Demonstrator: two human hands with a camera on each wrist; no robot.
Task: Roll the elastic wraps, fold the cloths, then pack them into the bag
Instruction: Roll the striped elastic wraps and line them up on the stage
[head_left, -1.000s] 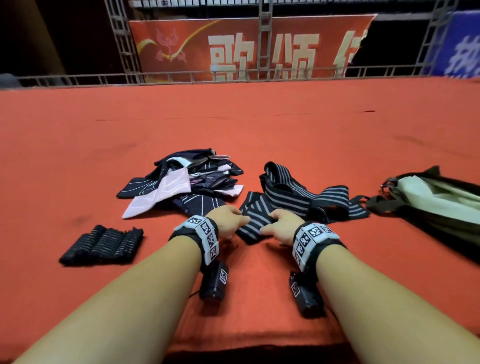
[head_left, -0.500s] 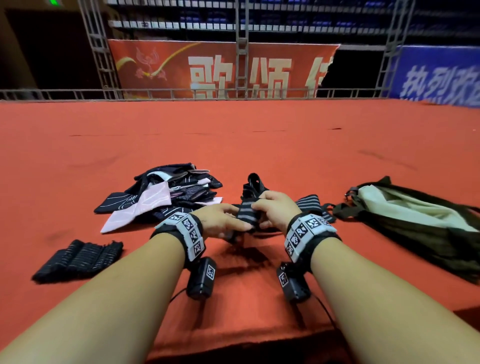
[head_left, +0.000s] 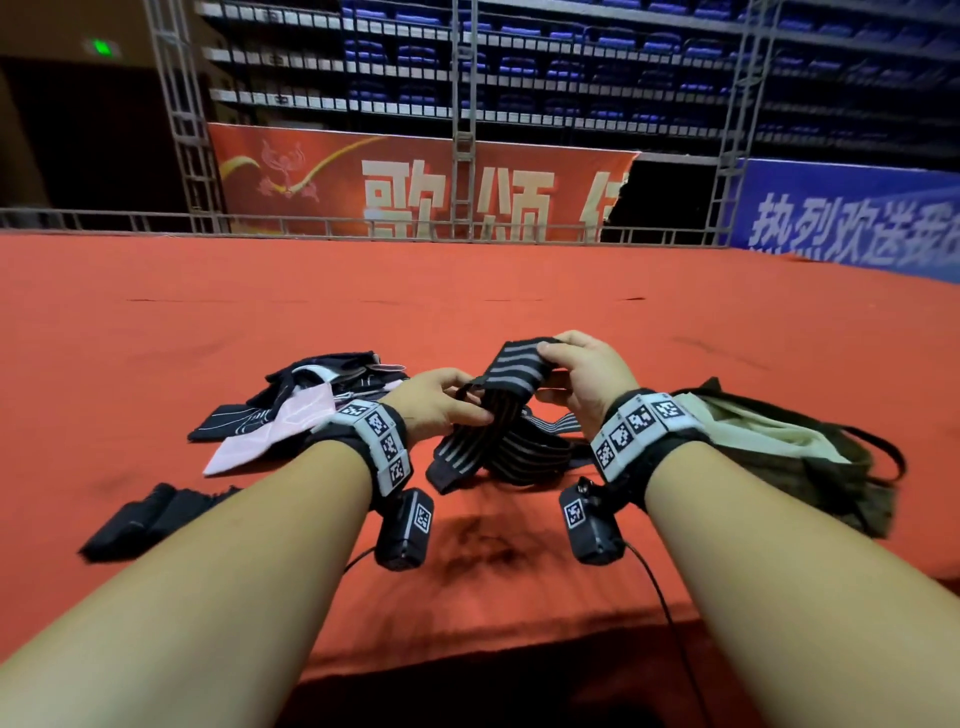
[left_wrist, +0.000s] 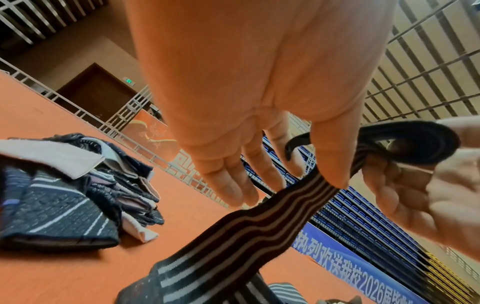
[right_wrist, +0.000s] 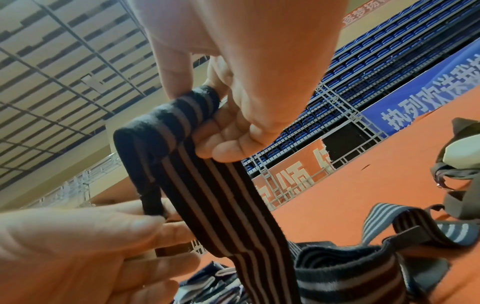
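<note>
A long black elastic wrap with grey stripes (head_left: 498, 410) hangs between my hands above the red mat. My right hand (head_left: 576, 379) holds its folded upper end (right_wrist: 168, 117) between thumb and curled fingers. My left hand (head_left: 441, 405) pinches the band lower down (left_wrist: 306, 189) with thumb and fingers. The rest of the wrap lies bunched on the mat (head_left: 519, 457). A pile of dark and pink cloths (head_left: 301, 405) sits to the left. The olive bag (head_left: 779, 447) lies open on the right, partly behind my right wrist.
Rolled black wraps (head_left: 140, 519) lie at the near left, partly hidden by my left forearm. The red mat (head_left: 467, 301) stretches far ahead to a metal railing (head_left: 311, 223). The mat's front edge (head_left: 467, 654) drops off just below my forearms.
Both hands have lifted the striped wrap off the mat. My right hand rose higher with the folded end, and the left slid down the band. The head view tilted up.
</note>
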